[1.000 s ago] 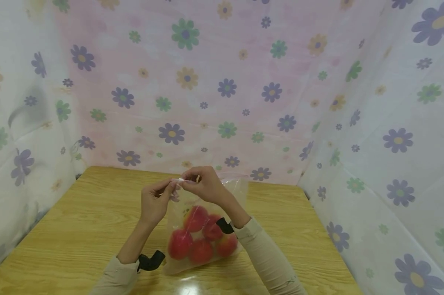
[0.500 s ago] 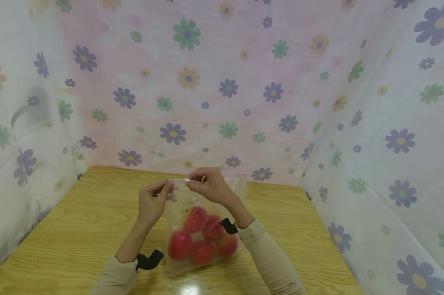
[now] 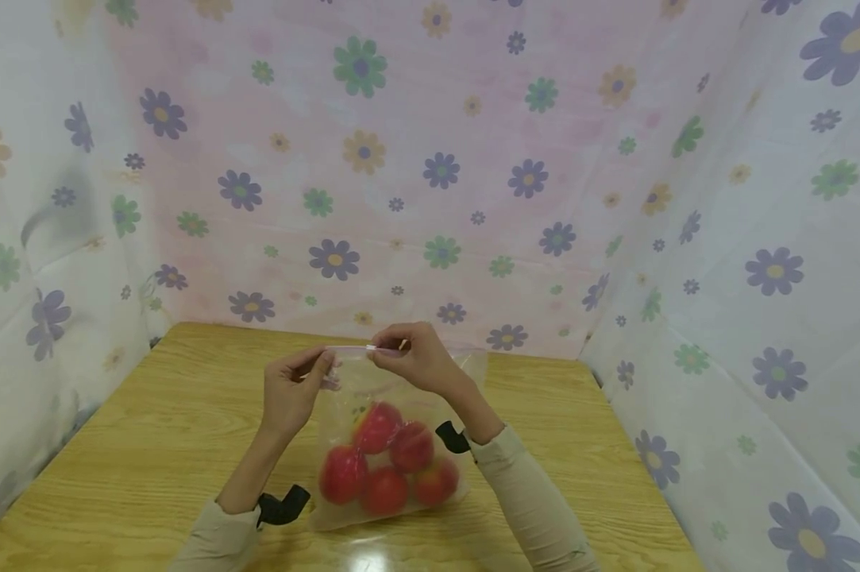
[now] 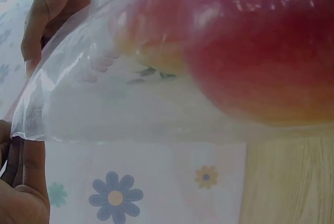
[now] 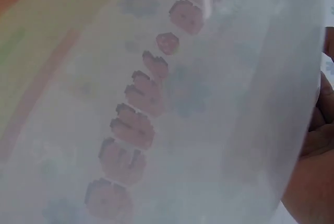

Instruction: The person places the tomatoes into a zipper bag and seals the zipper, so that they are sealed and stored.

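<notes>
A clear slider zip bag [image 3: 379,387] stands tilted on the wooden table, holding several round red-and-yellow fruits [image 3: 344,474] that look like peaches. My left hand [image 3: 290,389] pinches its upper left corner between thumb and fingers. Close by, my right hand [image 3: 418,361] pinches the top edge at the small white slider [image 3: 371,347]. A straight pink zip strip [image 3: 347,348] runs between both hands. In the left wrist view the bag's film [image 4: 104,109] stretches up to the fingers. Pink printed letters [image 5: 133,125] show on the bag in the right wrist view, partly covering the right hand [image 5: 313,182].
The wood-grain table [image 3: 151,421] extends around the bag. Flower-printed curtains [image 3: 401,199] enclose it at the back and on both sides. Black wrist mounts [image 3: 284,504] sit at the sleeve cuffs.
My right hand has moved right along the bag's top edge with the slider, leaving a longer strip between the hands. The left hand has shifted slightly left; the bag has moved a little.
</notes>
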The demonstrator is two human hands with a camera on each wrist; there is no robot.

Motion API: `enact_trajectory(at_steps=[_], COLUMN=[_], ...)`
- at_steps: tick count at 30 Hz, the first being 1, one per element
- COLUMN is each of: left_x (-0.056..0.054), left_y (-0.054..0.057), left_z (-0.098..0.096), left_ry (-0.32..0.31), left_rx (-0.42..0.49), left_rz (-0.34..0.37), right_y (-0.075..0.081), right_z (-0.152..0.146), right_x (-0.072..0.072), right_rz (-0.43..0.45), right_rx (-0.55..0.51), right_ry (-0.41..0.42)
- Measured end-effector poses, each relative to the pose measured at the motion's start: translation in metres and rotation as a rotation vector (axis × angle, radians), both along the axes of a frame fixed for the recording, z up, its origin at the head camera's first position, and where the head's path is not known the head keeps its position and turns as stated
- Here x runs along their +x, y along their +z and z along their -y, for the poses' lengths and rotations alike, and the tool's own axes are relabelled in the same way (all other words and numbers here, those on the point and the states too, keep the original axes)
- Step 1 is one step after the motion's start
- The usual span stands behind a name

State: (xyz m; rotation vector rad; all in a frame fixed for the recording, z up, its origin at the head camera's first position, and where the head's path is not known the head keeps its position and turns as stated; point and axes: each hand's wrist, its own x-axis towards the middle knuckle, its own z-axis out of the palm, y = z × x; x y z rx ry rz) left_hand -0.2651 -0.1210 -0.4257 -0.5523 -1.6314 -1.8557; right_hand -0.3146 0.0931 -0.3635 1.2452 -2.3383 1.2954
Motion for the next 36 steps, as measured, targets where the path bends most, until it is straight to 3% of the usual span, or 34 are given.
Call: enact_trajectory(at_steps=[11, 20, 30, 36], left_x=[0.001, -0.005, -0.002, -0.003], left_y=[0.001, -0.001, -0.003, -0.003], left_z=[-0.005, -0.005, -0.002, -0.002], left_ry=[-0.024, -0.053, -0.051, -0.061], left_rx=[0.036, 0.054, 0.067, 0.065], left_rz=[-0.007, -0.107, -0.076, -0.077], right_y=[0.001, -0.001, -0.005, -0.009], right_z=[0.000, -0.004, -0.006, -0.006], right_x=[0.003, 0.000, -0.005, -0.008], right_rz=[-0.074, -0.108, -0.107, -0.115], right_rx=[0.010, -0.025, -0.047, -0.039], right_ry=[0.021, 0.075, 0.139, 0.114])
